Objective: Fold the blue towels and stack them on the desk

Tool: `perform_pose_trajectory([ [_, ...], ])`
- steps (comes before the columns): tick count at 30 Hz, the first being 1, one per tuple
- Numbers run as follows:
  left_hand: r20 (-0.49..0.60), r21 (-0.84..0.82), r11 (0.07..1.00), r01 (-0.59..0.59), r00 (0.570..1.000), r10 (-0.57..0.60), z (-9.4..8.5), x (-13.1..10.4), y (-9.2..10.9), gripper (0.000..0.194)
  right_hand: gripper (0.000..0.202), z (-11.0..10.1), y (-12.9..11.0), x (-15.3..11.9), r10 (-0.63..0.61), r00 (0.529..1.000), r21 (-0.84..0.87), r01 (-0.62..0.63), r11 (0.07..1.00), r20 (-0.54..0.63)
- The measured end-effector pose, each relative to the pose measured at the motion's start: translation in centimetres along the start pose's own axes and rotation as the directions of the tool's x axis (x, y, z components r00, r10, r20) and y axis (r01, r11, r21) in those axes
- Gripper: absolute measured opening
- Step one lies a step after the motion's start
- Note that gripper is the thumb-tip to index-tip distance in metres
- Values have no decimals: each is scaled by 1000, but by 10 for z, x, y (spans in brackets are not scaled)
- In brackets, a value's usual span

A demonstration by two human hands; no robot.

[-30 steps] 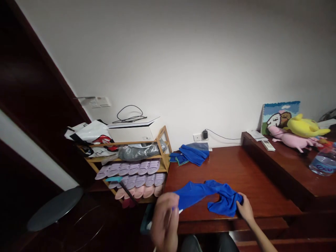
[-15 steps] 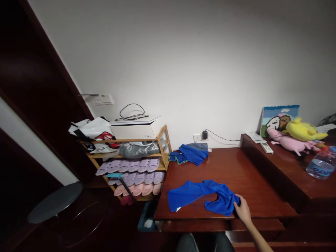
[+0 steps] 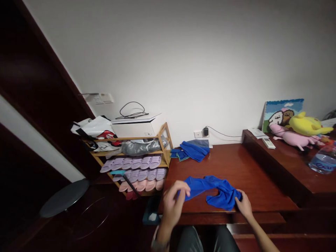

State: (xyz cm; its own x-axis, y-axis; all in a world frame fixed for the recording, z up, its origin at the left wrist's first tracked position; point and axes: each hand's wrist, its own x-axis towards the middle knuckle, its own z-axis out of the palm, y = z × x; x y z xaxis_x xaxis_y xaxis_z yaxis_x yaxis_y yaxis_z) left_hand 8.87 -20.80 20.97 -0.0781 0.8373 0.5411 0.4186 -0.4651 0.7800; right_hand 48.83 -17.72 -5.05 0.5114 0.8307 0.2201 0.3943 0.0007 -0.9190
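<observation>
A crumpled blue cloth (image 3: 224, 196) lies across the front of the reddish-brown table (image 3: 252, 175), its left part flatter and its right part bunched. At the bunched end my right hand (image 3: 245, 204) is closed on the fabric, thumb in front. My left hand (image 3: 173, 203) is at the cloth's left end, partly covering it. Its fingers are bent, with a gap to the thumb through which some blue shows.
Other blue and grey cloths (image 3: 195, 150) lie at the table's back left. A wooden rack (image 3: 165, 140) with slippers (image 3: 136, 162) stands left, near a round stool (image 3: 65, 197). On the raised right surface are plush toys (image 3: 294, 136), a remote (image 3: 268, 143) and a water bottle (image 3: 322, 161).
My left hand has come into view from below and reached the cloth's left end. The right hand keeps its grip on the other end. The view has shifted slightly.
</observation>
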Motion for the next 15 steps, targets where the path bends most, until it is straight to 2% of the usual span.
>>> perform_pose_trajectory([
  [3, 193, 260, 961, 96, 970, -149, 19, 8, -56, 27, 51, -1, 3, 1, 17, 1000, 10, -17, 1000, -2],
  [5, 231, 415, 903, 113, 946, -225, 28, 5, -93, 26, 52, -2, 5, 3, 36, 999, 19, -36, 999, -8],
  [7, 244, 491, 864, 111, 935, -258, 34, -2, -122, 31, 55, -4, 6, 4, 62, 998, 30, -62, 998, -15],
  [10, 267, 598, 795, 98, 911, -313, 45, -13, -148, 42, 61, -7, 5, 6, 111, 993, 56, -110, 992, -26],
  [15, 264, 750, 657, 81, 874, -408, 65, -12, -163, 44, 64, -14, -3, 8, 231, 973, 196, -226, 954, -6],
])
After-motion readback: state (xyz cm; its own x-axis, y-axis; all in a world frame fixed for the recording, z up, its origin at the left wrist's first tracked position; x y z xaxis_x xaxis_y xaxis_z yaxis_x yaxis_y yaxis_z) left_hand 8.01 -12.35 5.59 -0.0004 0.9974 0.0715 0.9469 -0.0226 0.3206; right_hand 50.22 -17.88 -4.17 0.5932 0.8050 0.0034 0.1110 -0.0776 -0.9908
